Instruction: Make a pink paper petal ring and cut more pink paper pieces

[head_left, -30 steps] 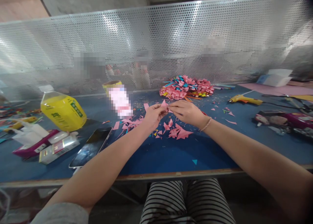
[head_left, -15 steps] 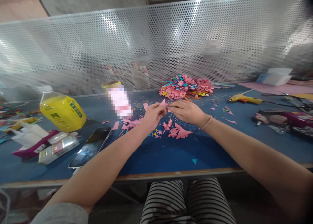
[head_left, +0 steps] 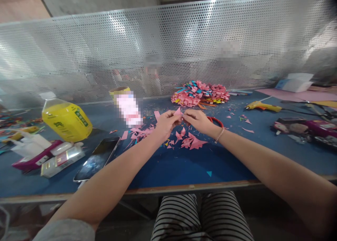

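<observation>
My left hand (head_left: 167,122) is closed, its thumb and fingers pinching a small folded piece of pink paper (head_left: 178,111) whose pointed tip stands up. Meeting it from the right, my right hand (head_left: 198,121) pinches at the same paper's edge, its fingertips partly hidden. Behind the right wrist shows the red handle of scissors (head_left: 217,121); their blades are out of sight. Just below the hands lie several pointed, folded pink paper pieces (head_left: 194,142). Pink paper scraps (head_left: 142,132) are scattered by the left forearm.
A heap of pink and blue paper pieces (head_left: 200,93) lies at the back. Left are a phone (head_left: 97,160), a yellow-liquid bottle (head_left: 67,119) and a tissue pack (head_left: 37,155). Right is a yellow glue gun (head_left: 263,106). A perforated metal screen (head_left: 168,40) closes the far side.
My right hand has shifted slightly left and curled its fingers in against the pink paper. The red scissors handle now shows behind it. My left hand stays nearly in place.
</observation>
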The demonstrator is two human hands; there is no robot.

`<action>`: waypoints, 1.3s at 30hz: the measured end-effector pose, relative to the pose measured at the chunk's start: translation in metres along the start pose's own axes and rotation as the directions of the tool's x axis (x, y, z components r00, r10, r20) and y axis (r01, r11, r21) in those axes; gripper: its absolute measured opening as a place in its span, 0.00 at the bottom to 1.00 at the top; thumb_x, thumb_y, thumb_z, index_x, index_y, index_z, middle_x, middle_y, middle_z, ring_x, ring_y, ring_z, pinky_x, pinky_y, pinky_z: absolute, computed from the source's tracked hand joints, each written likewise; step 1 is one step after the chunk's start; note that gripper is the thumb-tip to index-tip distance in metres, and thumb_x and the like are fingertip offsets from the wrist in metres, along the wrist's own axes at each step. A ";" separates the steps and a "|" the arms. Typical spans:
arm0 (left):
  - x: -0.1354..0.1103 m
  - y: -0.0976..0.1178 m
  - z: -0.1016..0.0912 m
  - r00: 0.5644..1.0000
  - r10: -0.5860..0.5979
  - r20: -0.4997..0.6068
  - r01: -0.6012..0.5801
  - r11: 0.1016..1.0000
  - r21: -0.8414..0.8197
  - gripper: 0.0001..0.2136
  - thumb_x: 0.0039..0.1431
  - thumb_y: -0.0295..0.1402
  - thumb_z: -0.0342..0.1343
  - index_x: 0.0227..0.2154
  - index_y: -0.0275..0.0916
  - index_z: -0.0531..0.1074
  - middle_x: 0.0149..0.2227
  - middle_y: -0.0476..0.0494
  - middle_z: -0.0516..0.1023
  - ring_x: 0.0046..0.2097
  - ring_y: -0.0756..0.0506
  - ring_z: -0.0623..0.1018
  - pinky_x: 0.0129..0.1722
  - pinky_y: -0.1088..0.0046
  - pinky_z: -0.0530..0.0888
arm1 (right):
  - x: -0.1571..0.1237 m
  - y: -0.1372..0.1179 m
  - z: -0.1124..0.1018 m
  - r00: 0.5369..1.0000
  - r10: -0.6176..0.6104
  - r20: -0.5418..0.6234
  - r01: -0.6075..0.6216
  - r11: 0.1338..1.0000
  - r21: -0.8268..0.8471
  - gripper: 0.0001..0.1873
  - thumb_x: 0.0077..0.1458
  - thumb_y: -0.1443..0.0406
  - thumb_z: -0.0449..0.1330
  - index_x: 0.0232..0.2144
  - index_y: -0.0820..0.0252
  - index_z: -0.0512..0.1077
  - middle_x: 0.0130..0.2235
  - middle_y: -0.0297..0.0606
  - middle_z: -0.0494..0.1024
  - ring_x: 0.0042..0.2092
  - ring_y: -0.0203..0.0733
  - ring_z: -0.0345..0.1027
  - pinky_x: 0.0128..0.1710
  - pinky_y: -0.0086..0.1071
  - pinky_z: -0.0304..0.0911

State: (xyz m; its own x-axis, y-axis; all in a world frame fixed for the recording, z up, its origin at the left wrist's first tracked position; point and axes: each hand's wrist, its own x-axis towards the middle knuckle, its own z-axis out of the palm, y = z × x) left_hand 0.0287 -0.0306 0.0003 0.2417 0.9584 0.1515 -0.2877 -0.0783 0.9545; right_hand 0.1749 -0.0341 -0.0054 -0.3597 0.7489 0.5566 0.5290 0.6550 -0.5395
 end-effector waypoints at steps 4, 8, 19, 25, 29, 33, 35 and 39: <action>0.000 -0.004 -0.001 0.998 0.040 0.054 -0.043 0.996 0.072 0.03 0.39 0.27 0.57 0.19 0.35 0.68 0.19 0.51 0.68 0.23 0.54 0.68 0.28 0.76 0.67 | -0.001 -0.004 0.000 0.998 0.035 0.054 -0.038 0.998 0.050 0.14 0.53 0.63 0.47 0.18 0.61 0.59 0.18 0.29 0.62 0.22 0.30 0.54 0.22 0.25 0.49; -0.001 -0.004 -0.001 0.997 0.057 0.052 -0.063 0.990 0.123 0.04 0.41 0.31 0.56 0.21 0.35 0.70 0.19 0.50 0.69 0.23 0.53 0.68 0.26 0.75 0.67 | -0.001 -0.002 0.001 0.994 0.089 0.070 -0.098 0.987 0.130 0.14 0.52 0.64 0.47 0.17 0.60 0.58 0.17 0.28 0.60 0.20 0.29 0.53 0.21 0.25 0.48; 0.000 -0.006 -0.003 0.995 0.047 0.089 -0.060 0.987 0.148 0.05 0.42 0.32 0.56 0.19 0.36 0.69 0.19 0.49 0.70 0.22 0.53 0.69 0.26 0.74 0.68 | 0.003 0.005 0.001 0.982 0.152 0.112 -0.182 0.919 0.350 0.11 0.44 0.70 0.46 0.13 0.59 0.58 0.14 0.28 0.59 0.18 0.30 0.54 0.19 0.26 0.52; -0.002 -0.005 -0.004 0.993 0.079 0.092 -0.097 0.971 0.220 0.06 0.44 0.33 0.57 0.23 0.36 0.70 0.20 0.49 0.71 0.23 0.52 0.70 0.27 0.74 0.69 | 0.003 0.005 0.000 0.984 0.150 0.099 -0.178 0.882 0.436 0.13 0.49 0.65 0.48 0.15 0.59 0.58 0.15 0.28 0.60 0.18 0.30 0.55 0.19 0.26 0.54; -0.003 -0.004 -0.003 0.990 0.096 0.106 -0.118 0.965 0.234 0.06 0.45 0.34 0.57 0.25 0.36 0.70 0.21 0.48 0.71 0.23 0.52 0.70 0.27 0.74 0.69 | 0.003 0.005 0.001 0.980 0.145 0.137 -0.190 0.890 0.415 0.14 0.51 0.61 0.50 0.17 0.59 0.60 0.16 0.28 0.61 0.19 0.30 0.56 0.19 0.26 0.53; -0.002 -0.004 -0.003 0.991 0.092 0.101 -0.115 0.963 0.242 0.06 0.46 0.32 0.56 0.26 0.35 0.69 0.21 0.49 0.72 0.23 0.52 0.71 0.28 0.74 0.70 | 0.004 0.006 0.001 0.981 0.155 0.118 -0.191 0.883 0.429 0.12 0.49 0.65 0.50 0.16 0.59 0.58 0.15 0.27 0.60 0.18 0.29 0.55 0.20 0.26 0.53; -0.002 -0.004 -0.003 0.992 0.083 0.096 -0.105 0.962 0.251 0.05 0.46 0.32 0.56 0.26 0.35 0.69 0.21 0.49 0.71 0.23 0.53 0.71 0.27 0.74 0.70 | 0.004 0.006 0.001 0.981 0.155 0.114 -0.190 0.877 0.442 0.11 0.48 0.66 0.50 0.16 0.59 0.58 0.15 0.27 0.60 0.19 0.29 0.54 0.20 0.26 0.52; -0.004 -0.001 -0.002 0.996 0.093 0.010 -0.093 0.958 0.271 0.04 0.49 0.31 0.53 0.24 0.36 0.68 0.20 0.50 0.71 0.22 0.52 0.71 0.26 0.75 0.69 | 0.003 0.006 0.001 0.988 0.142 0.054 -0.152 0.913 0.378 0.10 0.46 0.68 0.49 0.16 0.60 0.57 0.16 0.27 0.59 0.19 0.29 0.52 0.21 0.25 0.49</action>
State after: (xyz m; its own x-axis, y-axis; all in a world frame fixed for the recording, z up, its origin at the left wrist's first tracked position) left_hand 0.0265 -0.0338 -0.0012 0.2226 0.9443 0.2425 -0.0464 -0.2382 0.9701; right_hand 0.1762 -0.0279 -0.0069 -0.3217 0.8388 0.4393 0.2476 0.5223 -0.8160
